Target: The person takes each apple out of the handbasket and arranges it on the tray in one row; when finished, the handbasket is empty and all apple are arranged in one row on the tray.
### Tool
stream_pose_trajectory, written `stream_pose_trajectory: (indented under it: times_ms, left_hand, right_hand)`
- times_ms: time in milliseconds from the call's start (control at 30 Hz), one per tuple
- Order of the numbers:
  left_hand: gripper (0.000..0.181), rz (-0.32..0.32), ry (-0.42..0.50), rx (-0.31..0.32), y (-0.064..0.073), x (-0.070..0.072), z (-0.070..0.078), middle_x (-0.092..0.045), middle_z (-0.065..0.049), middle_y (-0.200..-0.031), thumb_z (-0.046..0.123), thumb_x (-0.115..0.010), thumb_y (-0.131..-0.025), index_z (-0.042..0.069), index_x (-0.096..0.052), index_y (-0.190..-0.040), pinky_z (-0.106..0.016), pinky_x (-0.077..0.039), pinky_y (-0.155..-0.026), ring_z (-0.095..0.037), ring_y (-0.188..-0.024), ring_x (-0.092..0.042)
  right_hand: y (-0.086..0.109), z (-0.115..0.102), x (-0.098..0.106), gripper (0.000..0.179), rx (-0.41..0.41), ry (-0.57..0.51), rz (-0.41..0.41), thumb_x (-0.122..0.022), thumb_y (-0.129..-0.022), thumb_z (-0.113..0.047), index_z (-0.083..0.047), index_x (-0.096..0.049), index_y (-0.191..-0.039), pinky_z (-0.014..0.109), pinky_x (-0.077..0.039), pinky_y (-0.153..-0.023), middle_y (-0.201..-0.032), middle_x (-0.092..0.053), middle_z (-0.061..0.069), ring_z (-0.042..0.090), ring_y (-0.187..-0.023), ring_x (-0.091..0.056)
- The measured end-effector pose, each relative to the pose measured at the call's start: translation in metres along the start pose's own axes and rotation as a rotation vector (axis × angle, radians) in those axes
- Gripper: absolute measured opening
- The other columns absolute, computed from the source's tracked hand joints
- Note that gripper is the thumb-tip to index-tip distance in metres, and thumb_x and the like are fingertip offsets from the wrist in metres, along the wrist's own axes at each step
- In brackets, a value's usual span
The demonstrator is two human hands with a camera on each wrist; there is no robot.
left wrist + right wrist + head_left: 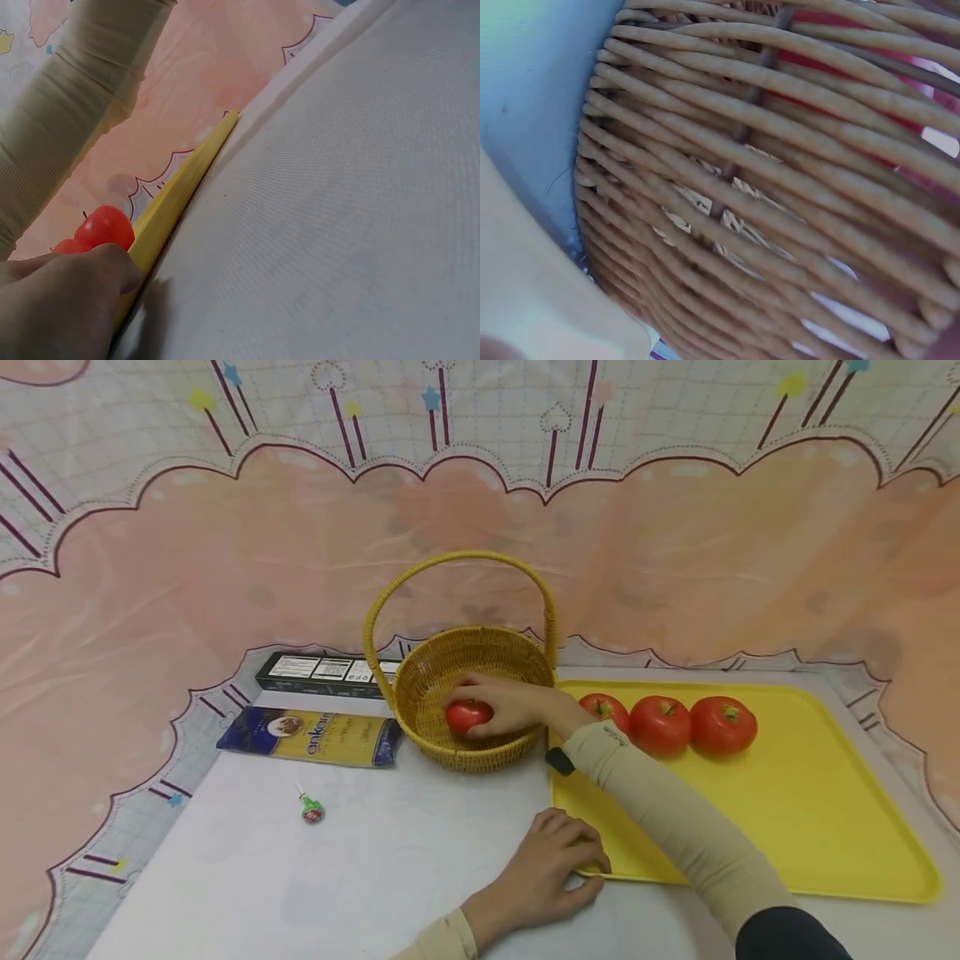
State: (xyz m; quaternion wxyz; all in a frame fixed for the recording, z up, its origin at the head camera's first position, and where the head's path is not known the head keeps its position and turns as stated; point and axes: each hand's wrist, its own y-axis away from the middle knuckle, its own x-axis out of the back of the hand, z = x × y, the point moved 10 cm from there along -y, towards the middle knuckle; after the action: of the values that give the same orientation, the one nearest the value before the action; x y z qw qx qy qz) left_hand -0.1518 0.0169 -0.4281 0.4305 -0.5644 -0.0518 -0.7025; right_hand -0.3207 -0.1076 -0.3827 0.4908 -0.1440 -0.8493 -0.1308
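Note:
My right hand (504, 703) reaches into a yellow wicker basket (480, 762) with a tall arched handle. Its fingers and thumb hold a red apple (467, 717) inside the bowl. Close up in the right wrist view, the basket's woven side (727, 150) fills most of the picture, with red showing through the gaps. My left hand (551, 864) grips the near left corner of a yellow tray (810, 827), fingers bent over the rim. Along the tray's back left side sit three red apples (723, 725), the leftmost partly hidden by my right arm.
Left of the basket lies a blue and yellow pasta packet (311, 737), with a dark long box (322, 672) behind it. A green-wrapped lollipop (311, 808) lies on the white table (315, 893). A patterned cloth backdrop (675, 560) rises behind everything.

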Motion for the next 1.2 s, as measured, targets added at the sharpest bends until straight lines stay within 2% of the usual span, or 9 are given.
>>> stream_pose_trajectory:
  times_ms: [133,367,767,1000,1200]
  left_hand:
    - [0.008,0.003,0.021,0.012,0.0,0.0,-0.001,-0.055,0.013,-0.109,0.032,-0.06,-0.089,0.031,-0.064,-0.096,-0.031,-0.03,-0.103,-0.004,-0.104,-0.046]
    - [0.008,0.016,-0.022,-0.013,0.0,0.001,0.002,-0.056,0.013,-0.107,0.033,-0.058,-0.091,0.032,-0.064,-0.096,-0.031,-0.031,-0.102,-0.003,-0.102,-0.047]
    - [0.007,0.014,-0.024,-0.011,0.0,0.0,0.0,-0.056,0.013,-0.107,0.032,-0.058,-0.09,0.032,-0.064,-0.095,-0.031,-0.032,-0.101,-0.003,-0.102,-0.047]
    - [0.007,0.01,-0.024,-0.009,0.0,0.0,0.0,-0.056,0.014,-0.106,0.033,-0.058,-0.09,0.032,-0.064,-0.095,-0.032,-0.031,-0.102,-0.003,-0.102,-0.046]
    - [0.008,0.011,-0.014,-0.003,0.0,0.0,0.0,-0.055,0.014,-0.106,0.033,-0.058,-0.09,0.032,-0.064,-0.096,-0.032,-0.031,-0.103,-0.003,-0.102,-0.046]
  right_hand:
    - [0.006,0.0,0.005,0.051,-0.005,-0.022,0.034,-0.063,-0.086,-0.032,-0.029,-0.046,-0.135,0.043,-0.042,-0.1,-0.145,-0.03,0.005,0.024,-0.123,-0.045]
    - [0.017,-0.004,0.017,0.051,0.026,-0.062,0.107,-0.063,-0.085,-0.03,-0.025,-0.049,-0.133,0.041,-0.045,-0.096,-0.142,-0.034,0.005,0.023,-0.12,-0.047]
    - [0.037,-0.001,0.03,0.049,0.015,-0.087,0.213,-0.064,-0.085,-0.032,-0.032,-0.049,-0.132,0.042,-0.047,-0.094,-0.144,-0.034,0.006,0.024,-0.118,-0.049]
    - [0.049,0.002,0.038,0.053,-0.018,-0.077,0.276,-0.066,-0.083,-0.036,-0.034,-0.047,-0.133,0.043,-0.047,-0.094,-0.14,-0.035,0.0,0.022,-0.118,-0.048]
    - [0.056,0.003,0.041,0.053,-0.012,-0.103,0.313,-0.068,-0.083,-0.034,-0.033,-0.049,-0.132,0.044,-0.045,-0.096,-0.138,-0.035,-0.001,0.021,-0.119,-0.046]
